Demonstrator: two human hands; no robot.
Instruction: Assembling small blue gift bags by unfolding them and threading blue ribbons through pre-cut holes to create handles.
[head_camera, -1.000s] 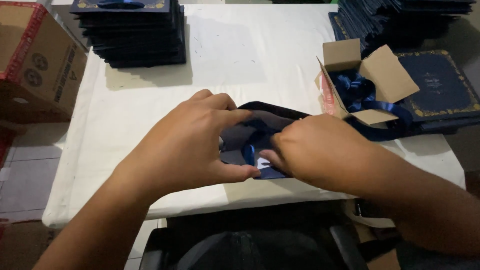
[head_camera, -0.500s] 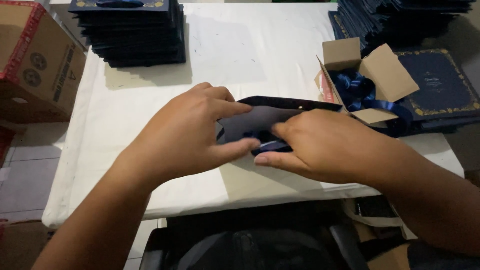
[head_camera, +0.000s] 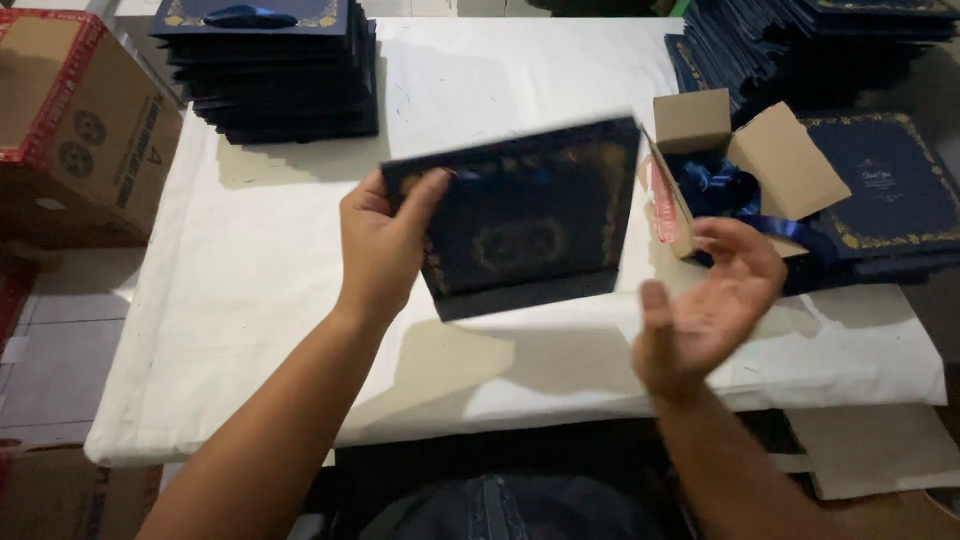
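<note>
- Lifting the dark blue card (head_camera: 525, 225) off the table (head_camera: 300, 300) now; half a second ago it lay low between both my hands, pressed nearly flat.
- My left hand (head_camera: 385, 245) alone carries it: fingers closed on the card's left edge, thumb on the front face.
- My right hand (head_camera: 710, 300) has let go, open, palm up, fingers loosely spread, holding nothing, just right of and below the card.
- Judging from that, the work on the ribbon at the card looks finished and this piece looks done; a guess, not seen.
- Card is in the air above the middle of the table, touching nothing but my left hand.
- Front face with gold ornament points toward me, a bit blurred.
- Long axis runs left to right, tilted so the right end sits higher than the left.
- Small brown box (head_camera: 740, 165) with flaps open and blue ribbons (head_camera: 715, 185) inside sits just right of the card.
- Stack of blue cards (head_camera: 270, 70) at far left of the table, more blue cards (head_camera: 880, 190) at right.
- Big brown carton (head_camera: 75, 120) stands beside the table's left end.
</note>
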